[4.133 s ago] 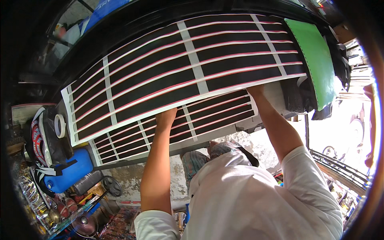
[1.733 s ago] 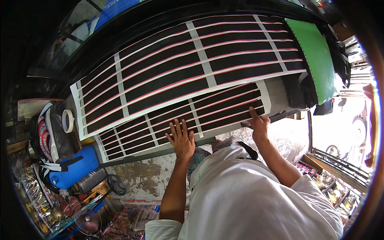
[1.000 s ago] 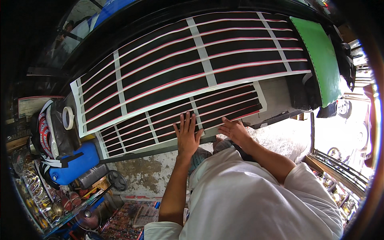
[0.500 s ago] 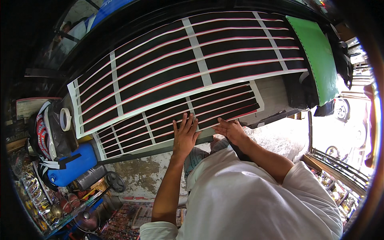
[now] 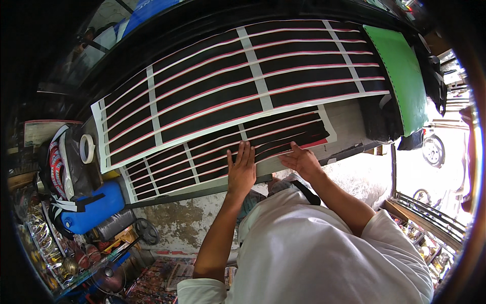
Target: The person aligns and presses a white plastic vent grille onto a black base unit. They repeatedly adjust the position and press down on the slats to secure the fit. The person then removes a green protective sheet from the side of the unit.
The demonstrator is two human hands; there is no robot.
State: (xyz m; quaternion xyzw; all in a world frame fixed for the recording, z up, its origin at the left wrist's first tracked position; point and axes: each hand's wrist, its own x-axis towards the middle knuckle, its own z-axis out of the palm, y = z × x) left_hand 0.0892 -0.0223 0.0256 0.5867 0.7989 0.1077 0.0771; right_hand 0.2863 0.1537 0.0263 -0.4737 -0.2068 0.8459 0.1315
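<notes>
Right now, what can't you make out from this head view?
All in the head view:
Part of the upper edge of the lower striped sheet: covered by the larger striped sheet.
Whatever lies beneath the left hand: hidden by the hand itself.
Whether the right hand pinches anything: its fingers hide the contact.
The rest of the blue banner: cut off by the top edge.

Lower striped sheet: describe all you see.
The lower striped sheet, papery-looking, has black strips between pale, red-edged lines, crossed by pale bands. It lies slanted on a grey surface, its far edge partly under the larger striped sheet. The left hand touches it; the right hand is at its near edge. Toward the right end, black strips look wavy and red shows.
</notes>
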